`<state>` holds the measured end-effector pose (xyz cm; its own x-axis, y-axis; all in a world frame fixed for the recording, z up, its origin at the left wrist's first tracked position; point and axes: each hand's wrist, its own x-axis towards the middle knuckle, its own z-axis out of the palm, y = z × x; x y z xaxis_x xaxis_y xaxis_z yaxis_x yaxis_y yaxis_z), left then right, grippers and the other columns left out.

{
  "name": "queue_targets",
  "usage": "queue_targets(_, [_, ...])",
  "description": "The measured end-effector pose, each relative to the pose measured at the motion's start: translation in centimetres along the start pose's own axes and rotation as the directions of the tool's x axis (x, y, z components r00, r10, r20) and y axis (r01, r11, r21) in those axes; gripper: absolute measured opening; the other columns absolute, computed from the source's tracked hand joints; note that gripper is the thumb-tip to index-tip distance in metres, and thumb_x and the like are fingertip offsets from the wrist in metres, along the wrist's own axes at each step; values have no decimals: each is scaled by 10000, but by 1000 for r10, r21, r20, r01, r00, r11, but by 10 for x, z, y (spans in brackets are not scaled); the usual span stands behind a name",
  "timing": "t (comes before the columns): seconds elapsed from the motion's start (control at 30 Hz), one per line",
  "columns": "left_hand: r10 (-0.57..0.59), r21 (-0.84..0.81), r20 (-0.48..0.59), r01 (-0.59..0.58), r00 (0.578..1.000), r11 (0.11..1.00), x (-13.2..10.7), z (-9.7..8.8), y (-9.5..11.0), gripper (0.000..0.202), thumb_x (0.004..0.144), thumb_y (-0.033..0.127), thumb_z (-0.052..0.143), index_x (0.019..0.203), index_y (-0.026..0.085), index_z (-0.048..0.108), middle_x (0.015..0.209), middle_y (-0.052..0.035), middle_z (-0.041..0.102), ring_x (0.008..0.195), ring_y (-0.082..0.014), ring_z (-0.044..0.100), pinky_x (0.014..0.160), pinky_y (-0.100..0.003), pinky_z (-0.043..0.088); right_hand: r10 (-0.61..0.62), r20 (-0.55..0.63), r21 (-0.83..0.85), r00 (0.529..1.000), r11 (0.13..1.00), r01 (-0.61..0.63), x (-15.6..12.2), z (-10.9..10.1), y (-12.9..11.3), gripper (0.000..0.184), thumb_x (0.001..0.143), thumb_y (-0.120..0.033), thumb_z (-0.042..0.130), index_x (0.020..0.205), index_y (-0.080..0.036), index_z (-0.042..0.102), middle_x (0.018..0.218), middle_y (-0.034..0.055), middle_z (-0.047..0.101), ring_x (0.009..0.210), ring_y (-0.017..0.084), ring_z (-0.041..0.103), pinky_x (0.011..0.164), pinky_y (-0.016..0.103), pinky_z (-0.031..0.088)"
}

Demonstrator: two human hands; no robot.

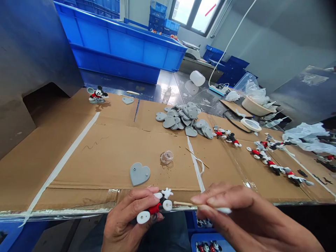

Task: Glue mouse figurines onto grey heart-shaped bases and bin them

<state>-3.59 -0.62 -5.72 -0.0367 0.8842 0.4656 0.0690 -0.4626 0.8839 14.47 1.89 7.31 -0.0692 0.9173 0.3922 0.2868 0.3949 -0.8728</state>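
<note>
My left hand (pixel 131 215) is closed around a toy mouse figurine (pixel 154 209) with red shorts and white hands. The soles of its white feet, with small holes in them, face me. Between the thumb and fingers of my right hand (pixel 223 206) is a thin wooden stick (pixel 183 203) with a white part at its rear. Its tip points left, close beside one of the figurine's feet; whether they touch I cannot tell. A grey heart-shaped base (pixel 140 174) with small pegs lies just beyond my left hand. Farther off stands a small open glass jar (pixel 167 158).
A heap of grey heart bases (pixel 181 117) lies at the back of the cardboard (pixel 112 150). Several mouse figurines (pixel 273 164) lie to the right. One assembled figurine (pixel 97 95) stands back left. A large blue crate (pixel 126 42) sits behind. Another thin stick (pixel 198 158) rests near white tape.
</note>
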Motion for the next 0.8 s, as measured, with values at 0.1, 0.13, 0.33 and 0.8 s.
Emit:
queue_targets(0.1, [-8,8,-5,8,1000,1000,-1,1,0,361,826,128,759,1139,294,690,1098,1,715,1090,-188,680,919,-234,563,50,-144,16,988,999,-48,12,7,13,138,776,-108,768,780,-236,716,728,-12,741,682,134,704,651,177,578])
queue_targets(0.13, [-9,11,-11,10,1000,1000,-1,2,0,349,829,134,757,1133,292,693,1094,-2,714,1089,-192,679,922,-239,559,74,-165,6,984,997,-74,19,9,21,120,776,-133,780,771,-233,714,716,-18,735,660,123,695,648,178,570])
queue_targets(0.33, [-37,-19,-81,36,996,999,-3,7,-1,253,849,205,748,1087,286,715,1054,-16,711,1073,-210,680,926,-254,538,179,-143,52,973,983,-174,52,18,68,134,772,-265,800,756,-187,691,723,5,716,663,144,684,657,249,549])
queue_targets(0.8, [-51,-46,-94,47,994,998,-2,10,0,237,851,219,748,1075,289,718,1065,0,714,1074,-185,675,934,-241,533,305,-89,190,948,940,-284,58,24,87,223,702,-296,854,729,-171,671,685,-4,693,621,134,670,651,245,533])
